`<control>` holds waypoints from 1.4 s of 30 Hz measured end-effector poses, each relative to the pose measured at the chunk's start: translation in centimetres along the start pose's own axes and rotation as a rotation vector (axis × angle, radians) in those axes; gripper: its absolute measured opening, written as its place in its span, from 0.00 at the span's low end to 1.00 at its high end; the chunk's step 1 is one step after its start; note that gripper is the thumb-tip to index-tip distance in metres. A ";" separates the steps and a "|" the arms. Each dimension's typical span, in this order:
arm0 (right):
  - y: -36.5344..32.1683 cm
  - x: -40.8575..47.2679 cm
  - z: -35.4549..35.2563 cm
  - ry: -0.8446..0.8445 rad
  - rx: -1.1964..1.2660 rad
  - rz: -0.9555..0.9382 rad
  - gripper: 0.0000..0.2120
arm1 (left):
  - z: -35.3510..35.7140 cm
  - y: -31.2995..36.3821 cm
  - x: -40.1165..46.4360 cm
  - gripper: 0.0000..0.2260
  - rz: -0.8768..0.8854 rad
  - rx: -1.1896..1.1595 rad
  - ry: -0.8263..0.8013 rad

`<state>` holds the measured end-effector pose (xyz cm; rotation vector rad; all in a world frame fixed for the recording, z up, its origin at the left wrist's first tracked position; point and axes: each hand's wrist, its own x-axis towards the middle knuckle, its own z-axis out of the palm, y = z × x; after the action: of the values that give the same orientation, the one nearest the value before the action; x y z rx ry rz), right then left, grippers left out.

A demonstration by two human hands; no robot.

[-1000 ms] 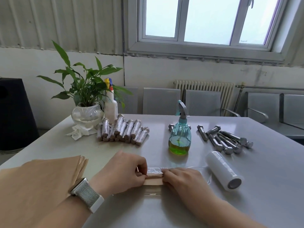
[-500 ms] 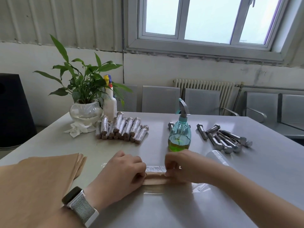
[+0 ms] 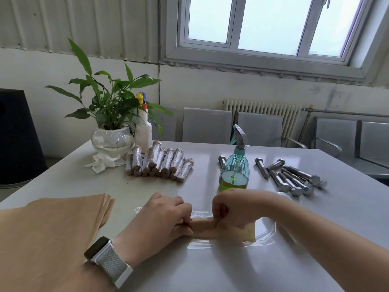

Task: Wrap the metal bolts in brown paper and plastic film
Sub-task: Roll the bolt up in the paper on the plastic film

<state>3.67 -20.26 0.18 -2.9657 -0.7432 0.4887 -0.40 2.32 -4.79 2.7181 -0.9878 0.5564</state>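
Observation:
A bolt rolled in brown paper lies on a sheet of clear plastic film near the table's front. My left hand grips the roll's left end. My right hand pinches the roll's top edge together with the film. Several bare metal bolts lie at the right. A row of wrapped bolts lies at the back left. A stack of brown paper sheets lies at the front left. The film roll is mostly hidden behind my right forearm.
A teal spray bottle with green liquid stands just beyond my right hand. A potted plant in a glass bowl, a white spray bottle and a crumpled tissue sit at the back left. Chairs stand behind the grey table.
My right hand has lifted from lying flat over the roll's right end and now pinches its upper edge. The forearm has swung across the film roll. The left hand holds still.

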 end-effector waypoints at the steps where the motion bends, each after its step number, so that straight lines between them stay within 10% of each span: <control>1: -0.2 0.0 -0.2 0.011 -0.005 0.011 0.06 | 0.0 -0.1 0.0 0.11 -0.010 -0.023 -0.002; 16: -0.5 -0.4 3.2 0.362 -0.344 -0.116 0.12 | 0.7 0.7 -0.1 0.10 0.030 0.118 0.158; 42: 2.0 -2.6 8.5 0.740 0.139 -0.169 0.06 | -0.6 -2.4 -1.3 0.04 -0.184 -0.280 0.097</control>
<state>-0.24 -23.49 -7.35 -2.5997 -0.7962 -0.5209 0.08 5.14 -4.89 2.4742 -0.7220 0.4723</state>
